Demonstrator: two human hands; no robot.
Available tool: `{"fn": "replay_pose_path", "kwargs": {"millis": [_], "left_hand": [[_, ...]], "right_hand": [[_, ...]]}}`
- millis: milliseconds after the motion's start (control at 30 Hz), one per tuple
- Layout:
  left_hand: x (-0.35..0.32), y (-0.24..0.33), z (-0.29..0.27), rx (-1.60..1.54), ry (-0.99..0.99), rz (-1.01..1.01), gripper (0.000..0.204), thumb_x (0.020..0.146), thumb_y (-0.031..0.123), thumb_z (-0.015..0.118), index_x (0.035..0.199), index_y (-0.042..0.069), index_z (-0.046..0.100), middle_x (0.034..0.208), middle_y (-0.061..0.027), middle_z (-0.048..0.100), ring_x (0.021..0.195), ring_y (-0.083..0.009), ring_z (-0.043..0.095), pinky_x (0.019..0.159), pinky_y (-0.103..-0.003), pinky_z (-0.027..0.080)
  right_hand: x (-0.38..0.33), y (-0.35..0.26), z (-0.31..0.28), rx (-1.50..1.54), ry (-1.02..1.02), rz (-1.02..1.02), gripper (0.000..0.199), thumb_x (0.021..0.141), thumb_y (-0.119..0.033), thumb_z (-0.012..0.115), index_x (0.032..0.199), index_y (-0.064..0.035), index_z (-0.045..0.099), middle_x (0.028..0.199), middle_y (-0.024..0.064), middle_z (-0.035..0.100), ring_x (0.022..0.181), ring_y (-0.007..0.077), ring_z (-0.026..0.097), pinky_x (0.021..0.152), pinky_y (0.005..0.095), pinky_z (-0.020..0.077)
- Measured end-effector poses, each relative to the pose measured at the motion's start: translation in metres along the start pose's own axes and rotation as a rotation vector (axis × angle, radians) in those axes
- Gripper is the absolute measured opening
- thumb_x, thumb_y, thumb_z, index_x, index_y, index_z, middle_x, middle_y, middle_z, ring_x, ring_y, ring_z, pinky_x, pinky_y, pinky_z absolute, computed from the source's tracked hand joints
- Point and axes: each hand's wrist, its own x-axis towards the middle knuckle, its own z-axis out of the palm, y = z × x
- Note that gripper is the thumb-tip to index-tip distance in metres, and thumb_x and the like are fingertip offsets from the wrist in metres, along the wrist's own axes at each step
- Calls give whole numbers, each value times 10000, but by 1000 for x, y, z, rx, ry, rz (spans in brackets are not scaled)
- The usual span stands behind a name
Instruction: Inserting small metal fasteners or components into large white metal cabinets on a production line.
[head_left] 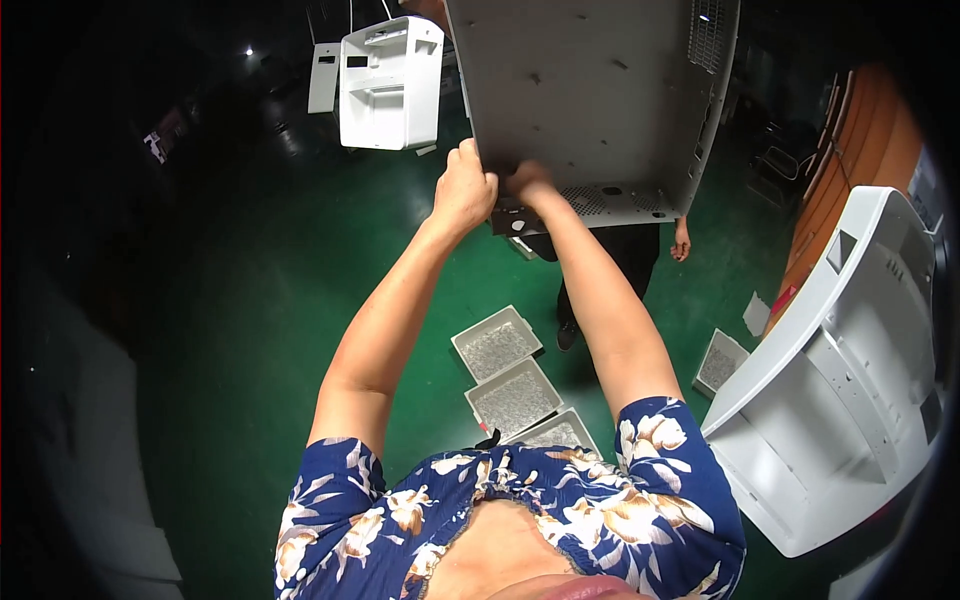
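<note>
Both hands up at lower edge of grey sheet-metal panel [590, 90]; left hand [463, 190] closed on edge; right hand [528, 182] blurred at black bracket [515, 218], grip unclear; fitting looks unfinished.

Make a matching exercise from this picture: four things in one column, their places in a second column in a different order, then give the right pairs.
Things:
1. left hand
2. trays of small parts
3. white housing
4. large white casing

Places:
A. on the green floor, between the forearms
B. far back on the floor, upper left
C. at the lower edge of the grey metal panel
D. at the right, near the orange wall

Pairs: 1-C, 2-A, 3-B, 4-D
</note>
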Motion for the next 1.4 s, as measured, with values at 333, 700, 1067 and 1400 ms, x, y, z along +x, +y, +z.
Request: {"fn": "replay_pose_path", "kwargs": {"millis": [333,700,1067,1400], "left_hand": [[2,0,-9,-67,-13,18,361,718,106,448,1048,-21,375,998,-261,482,948,-410,474,832,-445,382],[-9,51,11,-81,-1,31,387,722,103,434,1082,-25,374,1022,-261,483,972,-401,473,852,-433,376],[-22,75,24,22,-4,-72,380,729,124,458,1070,-12,359,1010,-260,467,923,-412,491,817,-449,402],[-19,58,17,19,-3,-112,381,726,123,455,1069,-14,363,1006,-268,474,910,-429,499,808,-455,410]], "right_hand": [[-21,5,-23,588,-121,118,224,799,-201,432,741,-30,564,737,110,583,556,200,549,452,340,413],[-25,44,-39,-72,3,-18,245,786,-180,457,952,-66,596,955,128,584,804,224,578,676,349,464],[-87,59,-72,-78,3,80,351,685,-275,556,904,-7,618,932,215,585,912,335,561,761,368,454],[-88,58,-61,1364,-345,227,184,706,-35,423,888,-12,439,644,49,455,438,93,340,337,186,243]]}}
